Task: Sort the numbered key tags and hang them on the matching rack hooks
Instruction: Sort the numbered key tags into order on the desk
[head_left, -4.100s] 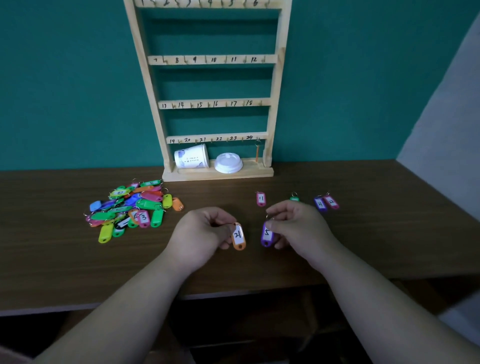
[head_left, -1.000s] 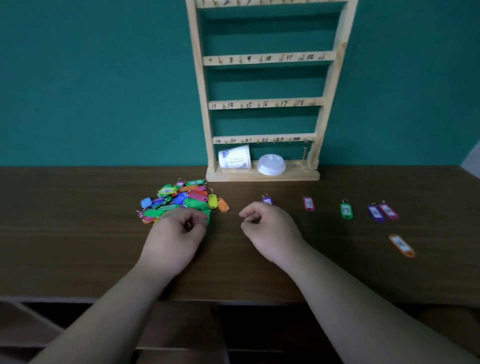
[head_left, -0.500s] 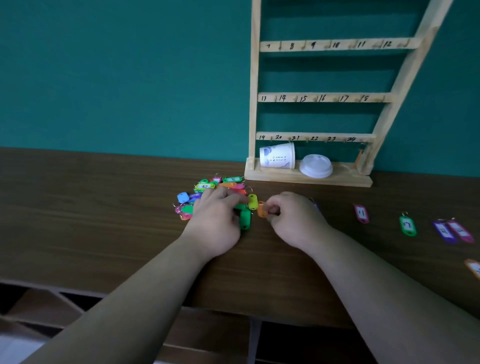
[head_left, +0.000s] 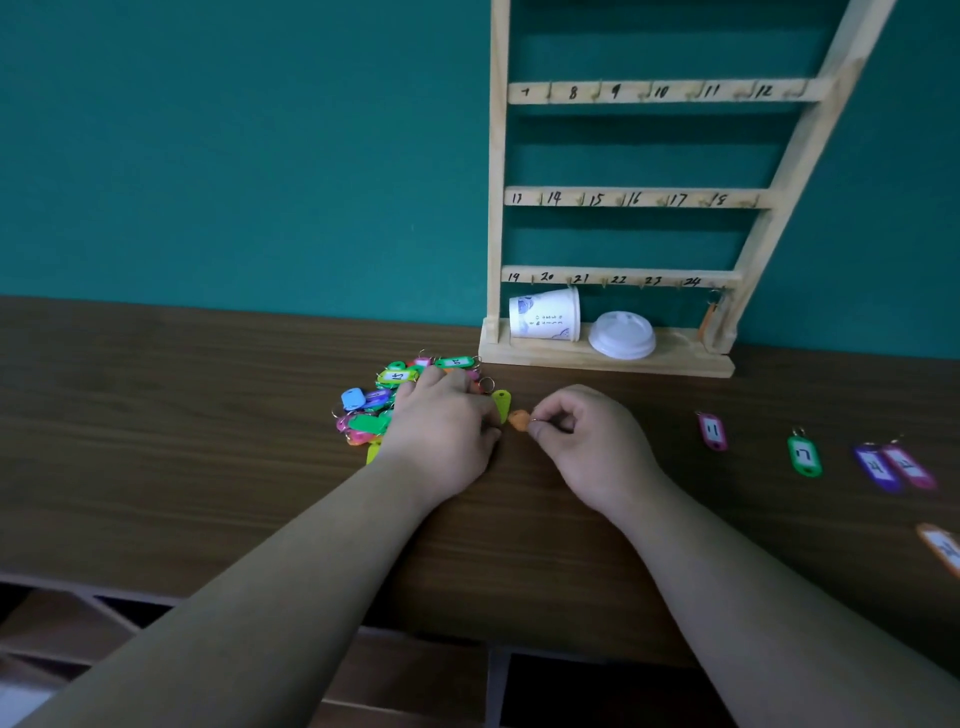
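In the head view, the two tags held seconds ago now lie in the sorted row (head_left: 804, 456) at the right, and both hands are back at the pile (head_left: 374, 405), so sorting goes on. The right hand (head_left: 587, 436) pinches the ring of an orange tag (head_left: 518, 419) at the pile's edge. The left hand (head_left: 441, 431) lies over the pile, its grip hidden. Bare table (head_left: 156, 415) opens leftward, and the rack (head_left: 496, 208) stands close behind.
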